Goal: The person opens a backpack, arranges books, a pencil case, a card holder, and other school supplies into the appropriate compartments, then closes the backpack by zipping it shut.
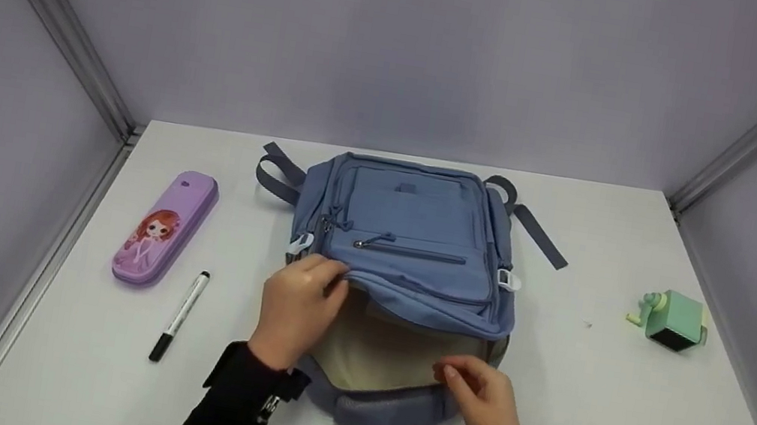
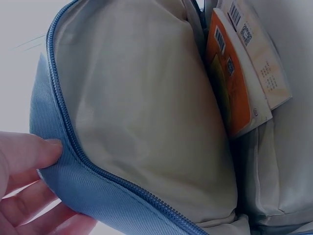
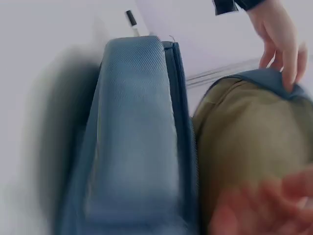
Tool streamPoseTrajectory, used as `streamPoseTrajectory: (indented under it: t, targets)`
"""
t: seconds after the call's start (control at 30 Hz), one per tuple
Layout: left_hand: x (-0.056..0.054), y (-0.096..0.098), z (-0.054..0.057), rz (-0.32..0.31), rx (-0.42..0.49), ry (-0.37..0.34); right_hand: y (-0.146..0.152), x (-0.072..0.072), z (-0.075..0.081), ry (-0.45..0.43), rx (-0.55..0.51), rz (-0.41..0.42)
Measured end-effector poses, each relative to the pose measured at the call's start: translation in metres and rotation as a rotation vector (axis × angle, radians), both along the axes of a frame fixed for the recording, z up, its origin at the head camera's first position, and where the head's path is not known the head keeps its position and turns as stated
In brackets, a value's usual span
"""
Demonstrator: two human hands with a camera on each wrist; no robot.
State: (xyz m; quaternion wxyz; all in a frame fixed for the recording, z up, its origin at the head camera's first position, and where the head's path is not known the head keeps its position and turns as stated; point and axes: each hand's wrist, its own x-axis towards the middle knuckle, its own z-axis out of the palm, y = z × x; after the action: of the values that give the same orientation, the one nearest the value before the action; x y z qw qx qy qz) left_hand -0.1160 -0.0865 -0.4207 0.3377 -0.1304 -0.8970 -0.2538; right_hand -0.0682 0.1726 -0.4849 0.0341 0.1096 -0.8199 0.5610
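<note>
A blue backpack (image 1: 417, 211) lies on the white table, its main compartment unzipped and gaping toward me. My left hand (image 1: 299, 306) pinches the left part of the raised flap's edge, thumb on the fabric beside the zipper (image 2: 80, 152). Over the right side of the opening hovers my right hand (image 1: 485, 404), fingers loosely bent, with nothing visible in it. Its fingers (image 3: 259, 205) are blurred in the right wrist view, near the beige lining. Inside the bag, the left wrist view shows an orange booklet (image 2: 237, 93) and a pale booklet (image 2: 266, 63) with barcodes.
Left of the backpack are a purple pencil case (image 1: 194, 202) with a cartoon girl and a white marker (image 1: 184, 311) with black ends. A mint-green pencil sharpener with a crank (image 1: 681, 317) stands at the far right. Grey walls enclose the table (image 1: 610, 234).
</note>
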Motion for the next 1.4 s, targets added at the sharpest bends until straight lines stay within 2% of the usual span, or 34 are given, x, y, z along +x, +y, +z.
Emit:
streamPoseTrajectory:
  t: [0.1,0.17,0.2,0.27,0.37,0.47,0.57,0.8,0.97,1.1,1.17,1.27,1.33,1.4]
  targets:
    - [0.004,-0.001,-0.004,0.006,-0.007,-0.007,0.007,0.005,0.006,0.357,0.047,0.047]
    - [0.007,-0.001,-0.007,0.007,-0.009,-0.011,0.010,0.001,0.009,0.576,0.090,0.027]
    - [0.009,-0.001,-0.009,0.009,-0.011,-0.011,0.012,-0.002,0.010,0.652,0.115,0.008]
    - [0.012,-0.001,-0.015,0.006,-0.013,-0.009,0.015,-0.010,0.012,0.728,0.171,-0.024]
    - [0.019,-0.001,-0.026,0.002,-0.021,0.003,0.020,-0.020,0.011,0.742,0.306,-0.020]
    - [0.026,0.000,-0.039,0.002,-0.037,0.012,0.023,-0.026,0.007,0.703,0.443,0.042]
    - [0.033,0.001,-0.050,0.002,-0.061,0.010,0.025,-0.027,0.000,0.710,0.516,0.103]
    - [0.046,-0.001,-0.072,-0.011,-0.141,-0.051,0.024,-0.022,-0.018,0.680,0.533,0.177]
    - [0.055,-0.005,-0.088,-0.032,-0.203,-0.135,0.023,-0.018,-0.031,0.633,0.557,0.196]
    - [0.059,-0.011,-0.096,-0.070,-0.241,-0.210,0.020,-0.016,-0.039,0.592,0.564,0.202]
    - [0.058,-0.015,-0.096,-0.116,-0.237,-0.261,0.021,-0.014,-0.041,0.574,0.563,0.199]
    - [0.049,-0.027,-0.092,-0.163,-0.144,-0.330,0.020,-0.011,-0.044,0.566,0.550,0.190]
    - [0.036,-0.037,-0.088,-0.132,-0.052,-0.363,0.020,-0.010,-0.045,0.568,0.543,0.183]
    - [0.018,-0.048,-0.085,-0.056,0.045,-0.387,0.020,-0.010,-0.045,0.575,0.541,0.177]
